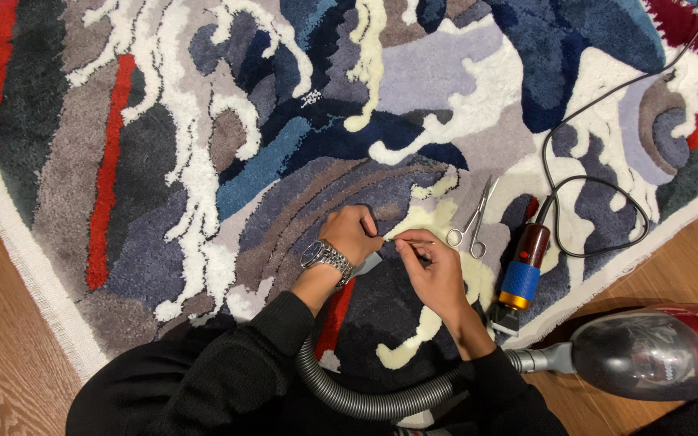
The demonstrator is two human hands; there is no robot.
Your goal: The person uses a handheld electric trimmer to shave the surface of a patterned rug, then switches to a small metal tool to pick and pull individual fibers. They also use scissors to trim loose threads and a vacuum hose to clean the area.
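Observation:
A large tufted rug [284, 121] in blue, grey, white and red lies on a wooden floor. My left hand [351, 232], with a metal wristwatch [326, 257], presses its closed fingers on the pile near a cream patch. My right hand [432, 270] pinches a thin metal tool [414, 241], held flat over the rug and pointing toward the left hand. The two hands almost touch.
Silver scissors [473, 224] lie on the rug just right of my hands. A corded electric trimmer [521, 274] with a blue grip lies beside them, with its black cable [599, 182] looping away. A red vacuum cleaner [656, 351] sits at lower right; its grey hose [357, 396] crosses my lap.

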